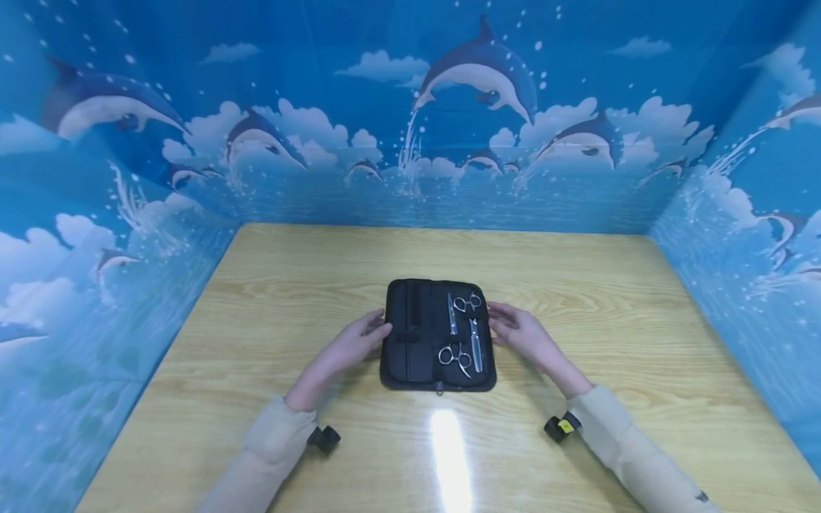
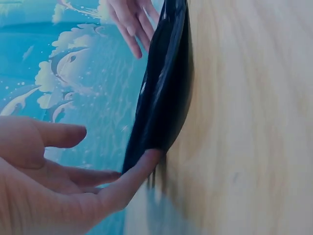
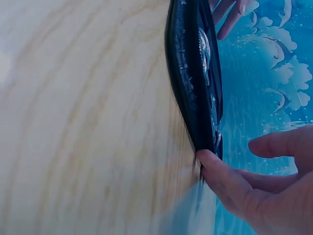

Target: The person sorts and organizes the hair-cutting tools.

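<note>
A black zip case lies unfolded on the table, its inside facing up. Two pairs of silver scissors sit in its right half: one pair points its blades away from me, the other pair points them toward me. At the case's left edge, the fingertips of my left hand touch the side, the thumb held apart in the left wrist view. My right hand touches the opposite edge with its fingertips low on the side; its thumb stands clear in the right wrist view.
The wooden table extends around the case, with a bright light reflection in front of it. Blue cloth with dolphins walls the table at the back and sides. A small black device is strapped at each wrist.
</note>
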A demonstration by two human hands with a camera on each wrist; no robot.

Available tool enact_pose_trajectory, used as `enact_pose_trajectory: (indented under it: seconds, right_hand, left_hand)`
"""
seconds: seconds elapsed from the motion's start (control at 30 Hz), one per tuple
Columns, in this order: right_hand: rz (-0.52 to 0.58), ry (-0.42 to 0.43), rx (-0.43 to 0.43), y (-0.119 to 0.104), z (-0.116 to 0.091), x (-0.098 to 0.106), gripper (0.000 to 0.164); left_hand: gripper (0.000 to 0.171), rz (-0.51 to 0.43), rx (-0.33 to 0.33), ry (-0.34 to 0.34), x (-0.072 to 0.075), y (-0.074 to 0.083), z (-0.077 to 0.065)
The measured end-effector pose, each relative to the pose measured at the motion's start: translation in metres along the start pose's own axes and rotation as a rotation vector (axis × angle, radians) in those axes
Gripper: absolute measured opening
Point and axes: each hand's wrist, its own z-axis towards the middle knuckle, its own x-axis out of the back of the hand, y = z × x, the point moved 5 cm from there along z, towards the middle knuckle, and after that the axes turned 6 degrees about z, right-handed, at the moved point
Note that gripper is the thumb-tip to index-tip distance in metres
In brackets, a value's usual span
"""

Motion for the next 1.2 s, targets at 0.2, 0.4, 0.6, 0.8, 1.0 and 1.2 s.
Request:
enact_pose_trajectory:
  seconds: [0.2,0.4,0.6,0.8,1.0,1.2]
  right_hand:
    - [0.007,0.024,-0.022,0.004,0.0,-0.001,0.053]
    - [0.038,0.023,-0.023,0.007,-0.001,-0.002,0.053]
    - [0.042,0.042,-0.032,0.008,-0.005,-0.006,0.054]
    - [0.0,0.077,-0.015,0.007,-0.012,-0.014,0.057]
    - [0.031,0.101,-0.001,0.008,-0.014,-0.019,0.059]
    - [0.112,0.09,0.005,0.009,-0.014,-0.019,0.059]
  left_hand:
    - [0.056,-0.218,0.04,-0.034,-0.01,-0.004,0.006]
    - [0.055,-0.213,0.075,-0.021,-0.012,-0.004,0.008]
    - [0.053,-0.072,0.048,0.06,-0.003,0.002,0.016]
    - [0.049,-0.001,-0.048,0.153,0.006,0.02,0.023]
    - [0.046,0.052,-0.152,0.196,-0.002,0.045,0.025]
    - [0.042,0.185,-0.213,0.156,-0.026,0.057,0.025]
